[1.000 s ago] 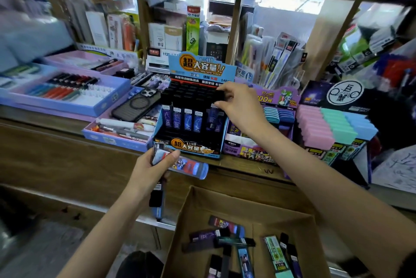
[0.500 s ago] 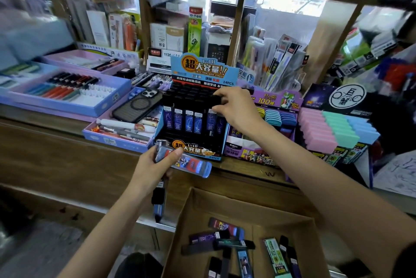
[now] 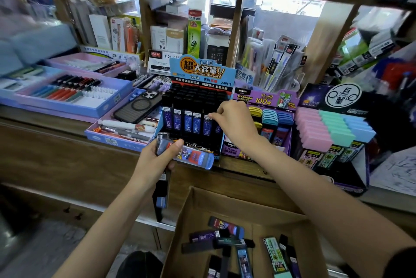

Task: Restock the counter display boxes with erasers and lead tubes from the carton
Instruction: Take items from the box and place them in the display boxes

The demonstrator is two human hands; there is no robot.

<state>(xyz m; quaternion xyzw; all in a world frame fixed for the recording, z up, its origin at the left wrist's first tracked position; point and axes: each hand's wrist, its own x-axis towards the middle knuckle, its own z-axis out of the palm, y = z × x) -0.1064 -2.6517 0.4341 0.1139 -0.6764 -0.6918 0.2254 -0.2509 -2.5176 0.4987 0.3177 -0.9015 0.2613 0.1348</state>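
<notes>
Black display box (image 3: 198, 97) stands far of the carton (image 3: 227, 208); my right hand (image 3: 235, 120) pinches a front-row tube (image 3: 207, 125), my left hand (image 3: 155, 159) grips several lead tubes (image 3: 194, 157).

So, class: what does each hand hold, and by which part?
The left hand grips lead tubes: one by its left end, others hanging below. The right hand touches a boxed tube's top; a pinch cannot be told.

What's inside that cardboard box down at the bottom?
Loose lead tubes lie flat in the carton: black, purple, blue, and a green-labelled tube. The right arm covers its far right corner and the picture's edge cuts off the near part, so those are unseen.
</notes>
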